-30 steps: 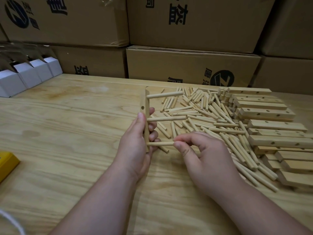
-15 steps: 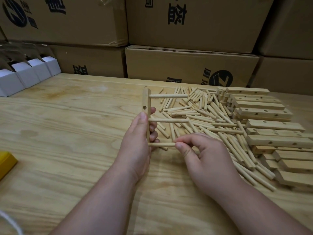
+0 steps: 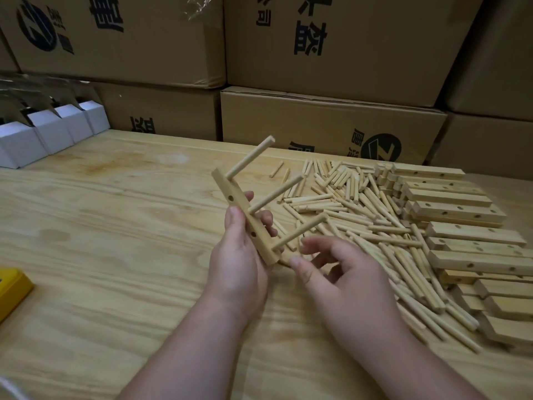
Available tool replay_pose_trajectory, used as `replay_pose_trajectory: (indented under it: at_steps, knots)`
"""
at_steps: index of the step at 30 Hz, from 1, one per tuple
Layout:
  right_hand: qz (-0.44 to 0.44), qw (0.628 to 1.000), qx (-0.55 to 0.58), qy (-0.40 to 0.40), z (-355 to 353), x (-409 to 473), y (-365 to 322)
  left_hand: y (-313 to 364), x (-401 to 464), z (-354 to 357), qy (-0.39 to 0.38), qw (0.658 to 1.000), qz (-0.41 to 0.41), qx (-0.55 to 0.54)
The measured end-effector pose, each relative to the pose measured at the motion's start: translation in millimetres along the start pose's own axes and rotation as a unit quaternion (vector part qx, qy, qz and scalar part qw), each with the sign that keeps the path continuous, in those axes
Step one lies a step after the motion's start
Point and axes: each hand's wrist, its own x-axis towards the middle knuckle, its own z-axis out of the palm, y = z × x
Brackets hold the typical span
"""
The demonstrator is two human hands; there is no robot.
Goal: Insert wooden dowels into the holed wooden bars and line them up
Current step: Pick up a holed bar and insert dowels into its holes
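Head view shows the left hand (image 3: 239, 255) gripping a holed wooden bar (image 3: 245, 223), tilted above the table (image 3: 115, 226), thumb on its near face and fingers behind. Three dowels (image 3: 275, 196) stand out of the bar toward the right, roughly parallel. The right hand (image 3: 343, 281) is just beside the lowest dowel, fingers loosely spread and holding nothing. A pile of loose dowels (image 3: 375, 226) lies to the right, with more bars (image 3: 461, 209) stacked beyond it. I judge this bar filled on that face (two holes on the side face are open, perhaps for another direction). To finish it well, each dowel should be pressed fully home and checked for being straight, with the bar gripped between the dowels, not on them.
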Motion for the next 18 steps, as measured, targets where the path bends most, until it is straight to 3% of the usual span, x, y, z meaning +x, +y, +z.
replay_pose_trajectory:
  at_steps: [5, 8, 13, 18]
  knots:
    - [0.044, 0.997, 0.062, 0.001, 9, 22, -8, -2, 3, 1, -0.012, 0.998, -0.034, -0.043]
    - [0.077, 0.992, 0.095, 0.009, 3, 46, -11, -3, 5, -2, -0.011, 0.998, 0.013, 0.057]
    - [0.093, 0.993, 0.053, -0.050, -4, 66, -13, -5, 4, -6, 0.015, 0.997, 0.031, 0.074]
    - [0.103, 0.993, 0.033, -0.046, 3, 67, -11, -5, 5, -6, 0.031, 0.998, 0.026, 0.040]
